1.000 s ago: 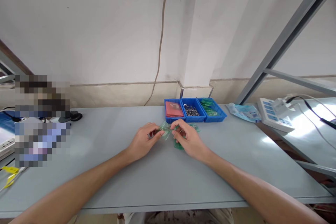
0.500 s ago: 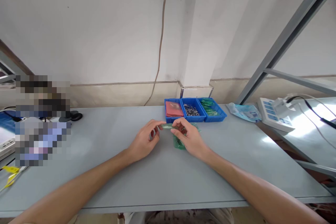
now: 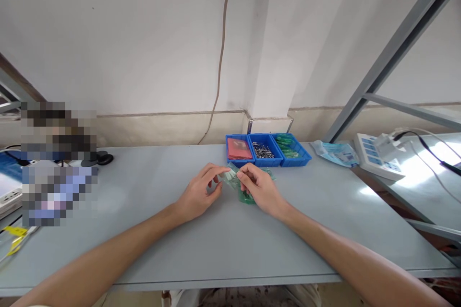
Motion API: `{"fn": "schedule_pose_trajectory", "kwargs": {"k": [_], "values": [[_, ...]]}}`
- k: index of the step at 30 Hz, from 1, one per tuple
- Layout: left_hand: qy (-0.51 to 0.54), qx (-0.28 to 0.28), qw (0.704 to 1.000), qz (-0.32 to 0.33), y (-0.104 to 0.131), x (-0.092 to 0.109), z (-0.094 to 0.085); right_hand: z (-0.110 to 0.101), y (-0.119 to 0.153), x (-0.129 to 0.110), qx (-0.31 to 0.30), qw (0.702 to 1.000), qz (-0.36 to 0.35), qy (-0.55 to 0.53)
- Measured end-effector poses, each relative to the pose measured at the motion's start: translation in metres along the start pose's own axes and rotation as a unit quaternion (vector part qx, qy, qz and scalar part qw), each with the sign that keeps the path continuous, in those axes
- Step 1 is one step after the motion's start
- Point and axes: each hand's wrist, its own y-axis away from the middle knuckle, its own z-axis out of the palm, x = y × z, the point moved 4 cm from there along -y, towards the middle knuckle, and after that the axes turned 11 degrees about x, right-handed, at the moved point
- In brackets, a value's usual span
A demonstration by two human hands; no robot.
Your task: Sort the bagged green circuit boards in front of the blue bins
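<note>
My right hand [image 3: 261,188] pinches a small clear-green plastic bag [image 3: 230,176] between thumb and fingertips. A pale patch shows on the bag. My left hand [image 3: 199,193] is at the bag's left side, thumb and fingers apart, its index fingertip at the bag's edge; whether it touches cannot be made out. Beneath my right hand, another green bag [image 3: 246,198] with dark, thin pieces lies on the table, partly covered by the hand. More green plastic [image 3: 268,171] shows behind the right hand's knuckles.
Three joined blue bins stand behind my hands: red packets [image 3: 239,149], loose metal pieces [image 3: 262,150] and green bags [image 3: 286,146]. To the right lie a light-blue packet [image 3: 334,153] and a white power strip [image 3: 376,158]. Black round objects [image 3: 104,158] sit at left, near a blurred-out area.
The green bag has turned from edge-on to showing its flat face. My left thumb and fingers have spread apart, while my right fingers have closed into a pinch.
</note>
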Motion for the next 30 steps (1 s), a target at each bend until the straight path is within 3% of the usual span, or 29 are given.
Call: {"fn": "schedule_pose_trajectory", "kwargs": {"k": [11, 18, 30], "values": [[0.000, -0.001, 0.999, -0.033, -0.0030, -0.0008, -0.0023, 0.0009, 0.0022, -0.0009, -0.008, 1.000, 0.009, 0.023], [-0.013, -0.018, 0.996, -0.085, -0.0061, -0.0007, -0.0033, -0.0012, 0.0034, -0.0058, 0.017, 0.998, -0.031, 0.057], [0.009, -0.036, 0.995, -0.097, 0.0011, -0.0034, 0.0010, -0.0015, -0.0007, -0.0049, 0.034, 0.998, -0.052, -0.012]]}}
